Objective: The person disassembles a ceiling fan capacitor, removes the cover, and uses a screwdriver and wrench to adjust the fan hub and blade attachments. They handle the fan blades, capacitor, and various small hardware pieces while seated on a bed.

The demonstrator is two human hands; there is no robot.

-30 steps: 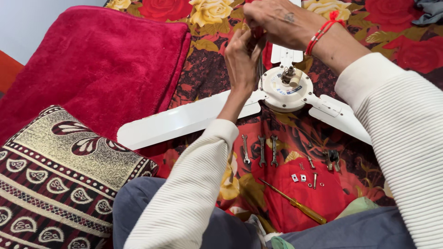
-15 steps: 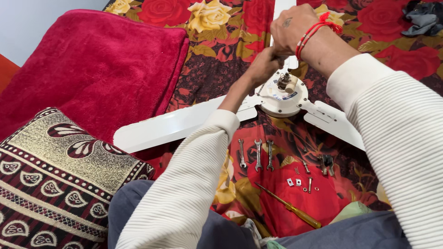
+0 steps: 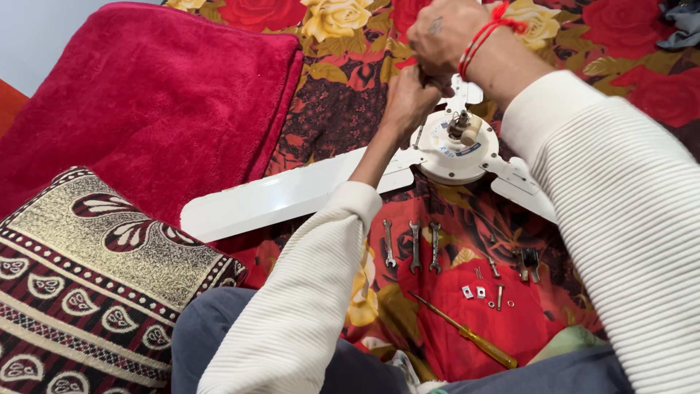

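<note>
Lying flat on a flowered red cloth (image 3: 598, 44) in the upper middle of the frame, a white ceiling fan (image 3: 456, 149) shows its round motor hub with a short shaft and a small cream-coloured part standing up from the centre. One long white blade (image 3: 284, 195) runs down to the left from the hub, and a second blade (image 3: 521, 191) goes off to the right, partly hidden by a sleeve. The left hand (image 3: 407, 102) sits just above and left of the hub, its fingers curled shut around something small at the hub's edge; what it grips cannot be made out. The right hand (image 3: 445, 33), with a red thread (image 3: 485, 33) tied round the wrist, is clenched right above the left hand, touching it, and what its fingers hold is also hidden. Both arms wear cream ribbed sleeves (image 3: 306, 292). Below the hub, on the cloth, three small spanners (image 3: 414, 246) lie side by side, with a few screws and small metal plates (image 3: 485, 288) to their right and a dark pair of pliers (image 3: 529, 263) near those. A yellow-handled screwdriver (image 3: 467, 332) lies slanted in the lower middle. A red blanket (image 3: 146, 95) fills the upper left, and a patterned maroon cushion (image 3: 87, 277) the lower left.
</note>
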